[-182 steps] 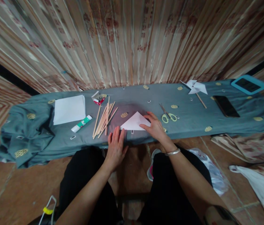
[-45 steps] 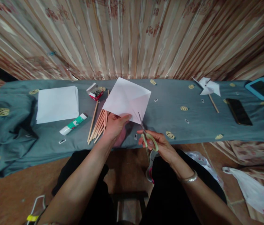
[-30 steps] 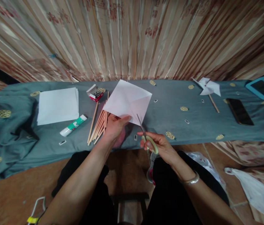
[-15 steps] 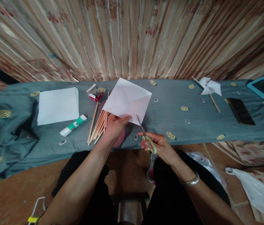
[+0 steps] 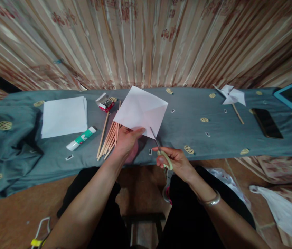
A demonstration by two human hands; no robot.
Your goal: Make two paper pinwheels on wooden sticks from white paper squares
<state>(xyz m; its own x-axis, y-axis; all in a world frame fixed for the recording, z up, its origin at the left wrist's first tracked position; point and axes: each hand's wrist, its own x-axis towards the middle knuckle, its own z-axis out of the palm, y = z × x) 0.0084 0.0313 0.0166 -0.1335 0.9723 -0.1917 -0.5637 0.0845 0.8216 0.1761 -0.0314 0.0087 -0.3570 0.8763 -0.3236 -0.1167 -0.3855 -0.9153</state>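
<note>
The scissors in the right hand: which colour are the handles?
Pale yellow-green, seen in the head view: the scissors are held in the right hand.

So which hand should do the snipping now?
The right hand, most likely: it already grips the scissors, with the blades at the bottom corner of the paper square. The left hand is busy holding that paper up.

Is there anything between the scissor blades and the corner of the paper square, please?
Nothing visible: the scissors in the right hand have their tips at the near corner of the paper square, which the left hand holds up.
</note>
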